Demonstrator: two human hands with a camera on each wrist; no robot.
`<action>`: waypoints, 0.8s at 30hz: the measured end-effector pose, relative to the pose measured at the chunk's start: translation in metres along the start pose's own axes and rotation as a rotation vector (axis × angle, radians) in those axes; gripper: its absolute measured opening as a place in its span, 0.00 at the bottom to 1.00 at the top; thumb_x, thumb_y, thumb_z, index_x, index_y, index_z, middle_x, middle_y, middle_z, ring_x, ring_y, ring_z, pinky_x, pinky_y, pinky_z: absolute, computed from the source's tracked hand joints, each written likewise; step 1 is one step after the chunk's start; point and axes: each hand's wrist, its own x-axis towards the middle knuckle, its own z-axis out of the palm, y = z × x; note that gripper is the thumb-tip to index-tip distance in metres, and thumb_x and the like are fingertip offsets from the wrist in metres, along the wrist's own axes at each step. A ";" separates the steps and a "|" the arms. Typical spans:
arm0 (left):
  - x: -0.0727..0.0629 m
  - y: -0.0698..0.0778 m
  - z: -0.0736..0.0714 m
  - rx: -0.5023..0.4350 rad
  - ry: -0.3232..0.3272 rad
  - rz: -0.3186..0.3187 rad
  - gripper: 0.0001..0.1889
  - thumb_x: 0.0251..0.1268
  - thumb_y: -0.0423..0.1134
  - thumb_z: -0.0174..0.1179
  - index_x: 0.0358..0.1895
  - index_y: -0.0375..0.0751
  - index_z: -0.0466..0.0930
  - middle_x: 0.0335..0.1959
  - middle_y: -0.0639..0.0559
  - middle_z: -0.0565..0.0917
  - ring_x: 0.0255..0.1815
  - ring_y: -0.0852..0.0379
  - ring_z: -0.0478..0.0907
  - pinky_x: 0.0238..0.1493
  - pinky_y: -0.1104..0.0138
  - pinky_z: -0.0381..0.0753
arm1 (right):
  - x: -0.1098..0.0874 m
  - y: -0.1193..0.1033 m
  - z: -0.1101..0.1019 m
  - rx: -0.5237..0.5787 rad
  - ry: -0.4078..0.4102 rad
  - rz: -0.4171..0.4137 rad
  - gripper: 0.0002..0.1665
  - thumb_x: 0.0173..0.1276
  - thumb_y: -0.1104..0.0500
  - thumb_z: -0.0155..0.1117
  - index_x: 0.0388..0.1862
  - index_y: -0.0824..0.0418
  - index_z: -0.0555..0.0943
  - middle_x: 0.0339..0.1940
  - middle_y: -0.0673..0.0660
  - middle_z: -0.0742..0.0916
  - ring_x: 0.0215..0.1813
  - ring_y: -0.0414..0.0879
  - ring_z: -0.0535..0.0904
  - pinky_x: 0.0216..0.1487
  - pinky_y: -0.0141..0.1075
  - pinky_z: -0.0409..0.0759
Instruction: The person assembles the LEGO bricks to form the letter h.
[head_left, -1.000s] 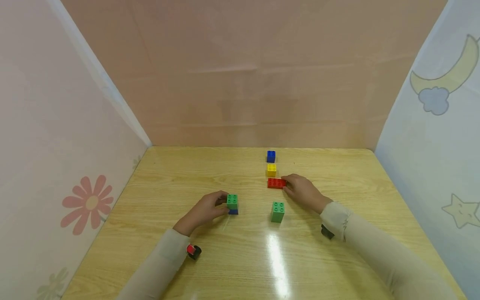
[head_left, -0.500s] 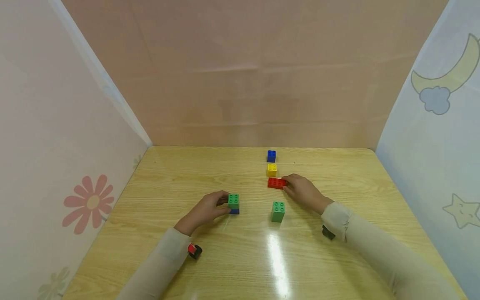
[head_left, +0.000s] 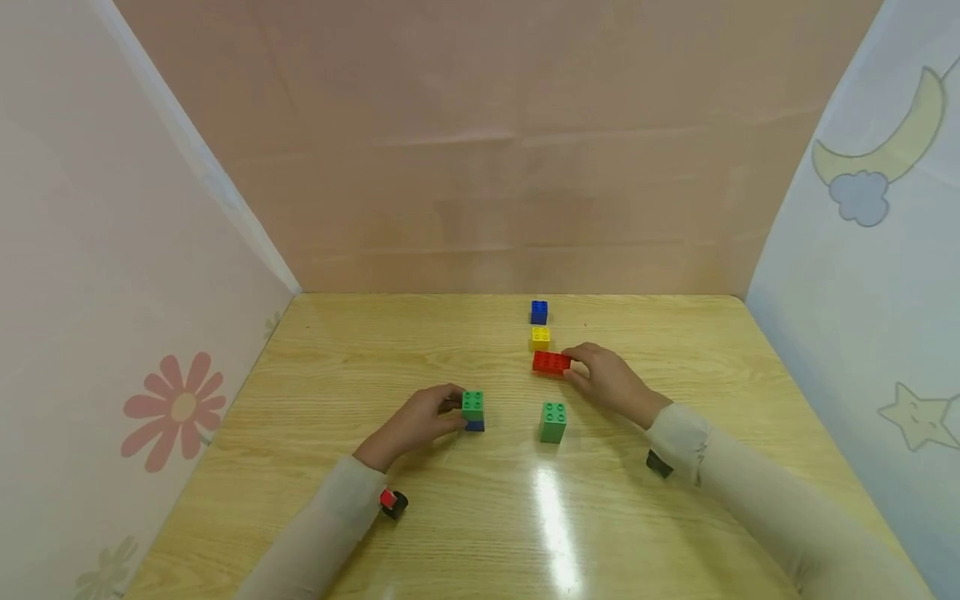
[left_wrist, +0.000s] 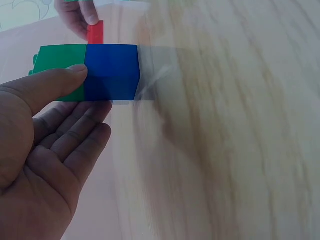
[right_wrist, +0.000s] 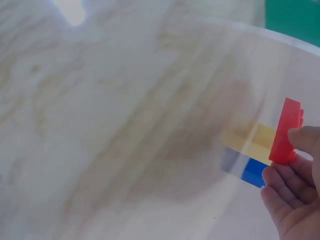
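In the head view my left hand (head_left: 416, 423) pinches a two-brick stack from its left side. A green brick (head_left: 472, 405) forms the top of it and a blue brick (left_wrist: 111, 72) the bottom; the left wrist view has the thumb near their seam. With thumb and fingers, my right hand (head_left: 611, 383) pinches a flat red brick (head_left: 551, 363) by its right end. The red brick is close over the table, its studs facing up in the head view. Between and slightly nearer than the hands stands a tall green brick (head_left: 552, 423).
Behind the red brick, a yellow brick (head_left: 541, 338) and a small blue brick (head_left: 539, 312) stand in a row toward the back of the wooden table (head_left: 390, 333). Cloth walls enclose the back (head_left: 480, 167) and both sides.
My left hand has shifted slightly right with the green and blue stack. The red brick in my right hand has risen a little. The other bricks stay in place.
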 end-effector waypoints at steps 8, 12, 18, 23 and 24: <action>0.001 0.000 0.004 0.002 -0.017 0.010 0.20 0.67 0.41 0.63 0.60 0.42 0.74 0.56 0.53 0.80 0.60 0.55 0.76 0.59 0.65 0.75 | -0.005 -0.011 -0.023 0.032 0.053 -0.031 0.23 0.67 0.54 0.68 0.58 0.63 0.79 0.52 0.58 0.84 0.53 0.55 0.81 0.54 0.51 0.79; 0.002 0.001 0.005 0.011 -0.015 0.005 0.20 0.68 0.41 0.63 0.60 0.43 0.74 0.56 0.54 0.80 0.60 0.56 0.76 0.60 0.65 0.75 | -0.009 -0.017 -0.034 0.045 0.066 -0.027 0.23 0.68 0.53 0.66 0.58 0.62 0.78 0.54 0.58 0.83 0.54 0.56 0.80 0.55 0.52 0.78; 0.005 0.003 0.007 0.009 -0.020 0.010 0.20 0.67 0.40 0.64 0.60 0.42 0.74 0.55 0.53 0.80 0.60 0.54 0.76 0.61 0.63 0.74 | -0.016 -0.025 -0.044 0.076 0.070 -0.032 0.23 0.70 0.51 0.65 0.59 0.61 0.77 0.55 0.56 0.83 0.55 0.55 0.79 0.56 0.52 0.78; 0.008 0.005 0.009 0.017 -0.019 0.018 0.20 0.66 0.38 0.64 0.60 0.41 0.74 0.55 0.52 0.80 0.60 0.53 0.76 0.61 0.62 0.74 | -0.021 -0.031 -0.049 0.089 0.095 -0.056 0.23 0.69 0.50 0.65 0.59 0.58 0.77 0.55 0.53 0.82 0.54 0.52 0.80 0.55 0.51 0.79; 0.008 0.005 0.010 0.021 -0.018 0.021 0.20 0.66 0.39 0.64 0.60 0.41 0.74 0.55 0.52 0.80 0.60 0.53 0.76 0.61 0.62 0.74 | -0.022 -0.032 -0.050 0.093 0.101 -0.066 0.23 0.69 0.50 0.66 0.59 0.58 0.77 0.54 0.53 0.82 0.54 0.51 0.80 0.54 0.50 0.79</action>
